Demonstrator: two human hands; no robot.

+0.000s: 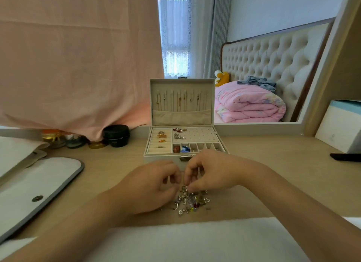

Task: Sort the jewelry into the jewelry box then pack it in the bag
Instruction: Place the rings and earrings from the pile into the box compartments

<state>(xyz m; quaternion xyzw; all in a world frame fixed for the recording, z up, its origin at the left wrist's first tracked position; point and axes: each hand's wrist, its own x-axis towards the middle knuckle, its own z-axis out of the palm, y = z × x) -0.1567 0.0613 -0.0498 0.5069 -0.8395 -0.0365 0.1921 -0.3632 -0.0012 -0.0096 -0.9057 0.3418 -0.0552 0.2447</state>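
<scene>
We are mid-sort: the jewelry (190,202) lies heaped on the tabletop (273,164), just in front of the open jewelry box (166,154), which holds some pieces. Our right hand (211,174) curls its fingers (188,176) down, pinching at the heap's top. Our left hand (154,181) curls beside it, and we cannot tell whether it holds anything. Next, we judge, 1 piece must be teased free and set in a fitting compartment. The bag (39,183) lies at the left.

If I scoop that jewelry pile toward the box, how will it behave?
The pile is many small loose pieces, so it would likely scatter rather than slide together. Round pearl-like beads may roll on the smooth desk. Hooks probably tangle, so lifting one could drag others.
</scene>
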